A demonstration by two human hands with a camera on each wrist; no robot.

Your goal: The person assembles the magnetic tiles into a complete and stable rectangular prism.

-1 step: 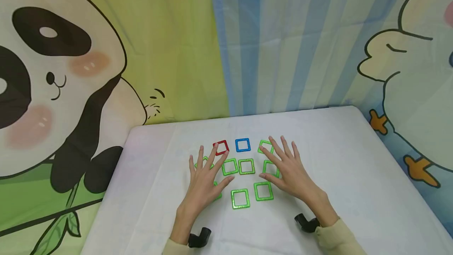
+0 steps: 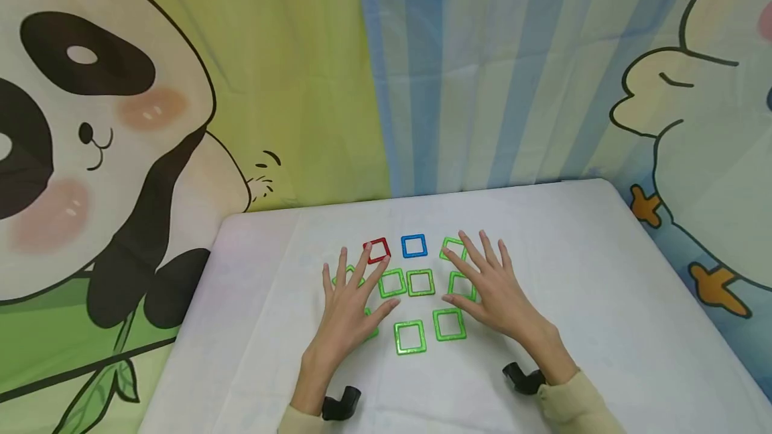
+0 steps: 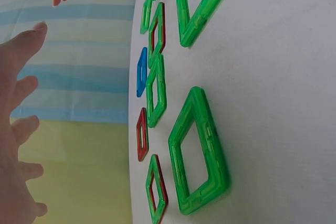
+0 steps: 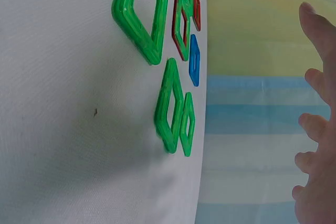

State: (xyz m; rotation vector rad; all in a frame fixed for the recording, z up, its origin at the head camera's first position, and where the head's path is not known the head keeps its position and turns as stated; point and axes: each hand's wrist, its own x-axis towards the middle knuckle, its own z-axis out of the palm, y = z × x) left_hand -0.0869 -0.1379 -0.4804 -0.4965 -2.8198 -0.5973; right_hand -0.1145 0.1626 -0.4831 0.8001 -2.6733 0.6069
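Observation:
In the head view my left hand [image 2: 345,317], palm down with fingers spread, hovers at the left side of several square frame-shaped magnetic tiles. It partly covers the red tile [image 2: 376,241] and green ones below it. My right hand [image 2: 497,297] is likewise spread, over the right side, partly in front of a green tile. Neither holds anything; both wrist views show the hands raised apart from the tiles. Between them lie the blue tile [image 2: 413,238], a middle green tile [image 2: 421,293] and a lower green tile [image 2: 411,351]. Red edging shows along some green tiles in the wrist views.
A white-covered table [image 2: 271,353] carries the tiles. Behind it hangs a curtain [image 2: 470,72] with blue stripes and cartoon animals. A black device [image 2: 341,404] sits at the left wrist and another black device [image 2: 523,379] at the right.

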